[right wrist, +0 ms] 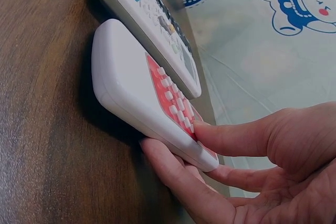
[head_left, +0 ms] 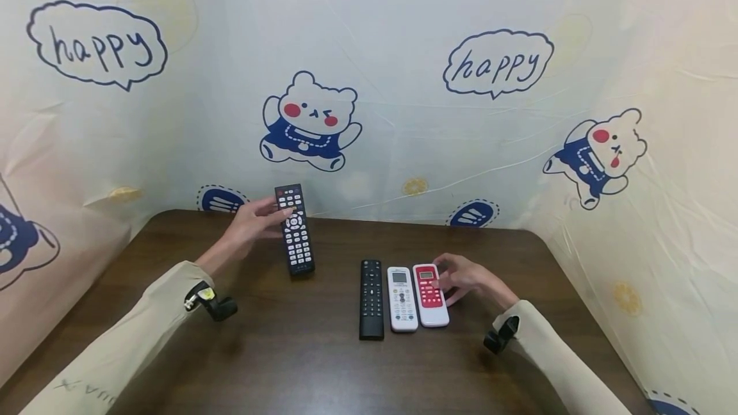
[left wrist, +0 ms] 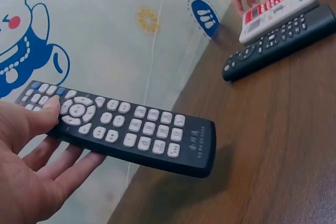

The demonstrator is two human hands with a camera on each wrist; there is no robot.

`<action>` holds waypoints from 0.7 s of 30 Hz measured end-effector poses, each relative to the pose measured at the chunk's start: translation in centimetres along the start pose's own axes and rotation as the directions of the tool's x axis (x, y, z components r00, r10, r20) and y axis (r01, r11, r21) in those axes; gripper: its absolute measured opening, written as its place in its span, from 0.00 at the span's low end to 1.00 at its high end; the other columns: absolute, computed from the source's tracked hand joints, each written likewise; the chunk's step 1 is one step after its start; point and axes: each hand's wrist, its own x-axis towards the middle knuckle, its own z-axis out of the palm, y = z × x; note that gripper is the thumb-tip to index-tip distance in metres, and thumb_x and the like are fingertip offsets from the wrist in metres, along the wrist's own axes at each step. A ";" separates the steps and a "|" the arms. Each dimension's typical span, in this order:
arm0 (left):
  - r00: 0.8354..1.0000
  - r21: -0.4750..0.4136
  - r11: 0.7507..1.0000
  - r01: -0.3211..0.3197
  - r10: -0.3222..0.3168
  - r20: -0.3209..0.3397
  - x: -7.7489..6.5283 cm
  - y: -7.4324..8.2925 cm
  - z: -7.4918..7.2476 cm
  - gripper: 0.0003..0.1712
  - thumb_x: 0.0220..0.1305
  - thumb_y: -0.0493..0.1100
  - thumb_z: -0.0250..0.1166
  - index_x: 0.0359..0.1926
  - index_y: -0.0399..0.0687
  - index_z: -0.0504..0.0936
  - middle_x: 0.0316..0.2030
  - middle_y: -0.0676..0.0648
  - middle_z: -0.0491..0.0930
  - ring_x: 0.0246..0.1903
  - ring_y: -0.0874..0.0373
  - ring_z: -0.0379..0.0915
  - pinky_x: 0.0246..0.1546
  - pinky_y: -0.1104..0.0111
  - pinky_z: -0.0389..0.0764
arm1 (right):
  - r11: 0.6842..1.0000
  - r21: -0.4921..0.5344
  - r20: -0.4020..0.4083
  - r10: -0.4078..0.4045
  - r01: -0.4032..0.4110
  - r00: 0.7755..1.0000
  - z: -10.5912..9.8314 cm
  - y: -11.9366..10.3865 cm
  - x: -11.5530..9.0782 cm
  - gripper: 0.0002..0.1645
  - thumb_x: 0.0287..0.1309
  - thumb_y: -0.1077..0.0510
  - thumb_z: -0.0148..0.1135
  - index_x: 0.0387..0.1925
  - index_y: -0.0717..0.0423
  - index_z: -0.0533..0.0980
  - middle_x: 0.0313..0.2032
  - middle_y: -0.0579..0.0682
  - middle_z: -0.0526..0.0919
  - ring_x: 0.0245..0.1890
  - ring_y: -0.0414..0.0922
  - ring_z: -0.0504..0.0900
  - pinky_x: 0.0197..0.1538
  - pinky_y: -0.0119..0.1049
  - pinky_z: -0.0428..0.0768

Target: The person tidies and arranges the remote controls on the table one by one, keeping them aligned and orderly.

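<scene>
My left hand pinches a black remote control with white buttons, thumb on the button face and fingers beneath. In the left wrist view this remote is held above the table, its lower end pointing away from the palm. My right hand grips a white remote with a red button panel by its far right side. The right wrist view shows the thumb on the red panel and fingers under the edge. Left of it lie a white remote with a small screen and a slim black remote.
The remotes are over a dark brown wooden table. A pale curtain printed with bears and speech bubbles hangs behind the table and along its sides. Each sleeve carries a black wrist camera, on the left and right.
</scene>
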 end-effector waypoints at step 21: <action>0.996 -0.062 0.994 0.090 -0.089 0.015 -1.1 -0.7 0.6 0.49 0.71 0.48 0.71 0.83 0.48 0.53 0.75 0.30 0.63 0.50 0.50 0.84 0.49 0.52 0.89 | 1.000 -0.008 -0.014 -0.002 0.001 1.000 0.0 -0.2 -0.1 0.37 0.66 0.67 0.66 0.71 0.65 0.62 0.50 0.66 0.79 0.46 0.56 0.85 0.41 0.45 0.91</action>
